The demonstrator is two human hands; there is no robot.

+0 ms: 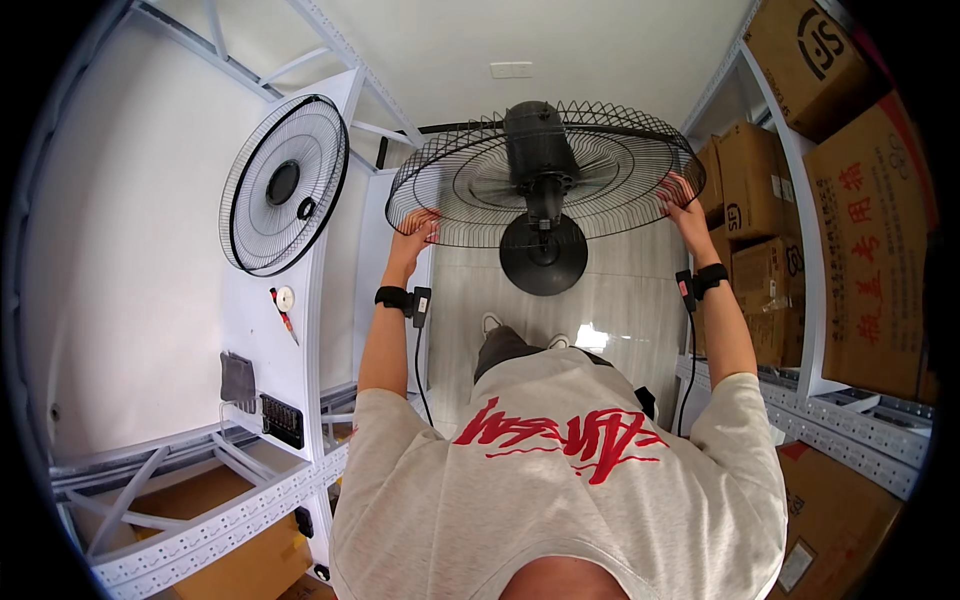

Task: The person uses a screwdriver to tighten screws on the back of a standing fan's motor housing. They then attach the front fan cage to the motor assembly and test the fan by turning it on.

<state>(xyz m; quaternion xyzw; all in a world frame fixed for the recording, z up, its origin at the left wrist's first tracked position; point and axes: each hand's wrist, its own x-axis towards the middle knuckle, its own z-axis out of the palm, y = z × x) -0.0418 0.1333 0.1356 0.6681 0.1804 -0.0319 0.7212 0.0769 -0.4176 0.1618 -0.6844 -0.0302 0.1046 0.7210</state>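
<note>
In front of me stands a black pedestal fan, its motor housing [538,145] uppermost and its round base [545,268] on the floor. The wire grille [455,205] spreads wide around the motor, with blades faintly visible through it. My left hand [413,236] grips the grille's left edge, fingers curled at the wires. At the opposite edge my right hand [684,205] holds the rim, its fingers partly behind the wires. A second round wire grille [262,215] with a dark centre stands tilted on the white shelf to my left; a small black ring [305,209] shows against it.
On the left shelf [270,345] lie a white roll [285,298], a red-handled screwdriver [284,318], a grey pouch [238,381] and a black bit set [282,422]. Cardboard boxes [757,180] fill the right rack. Cables hang from black wrist straps [394,297].
</note>
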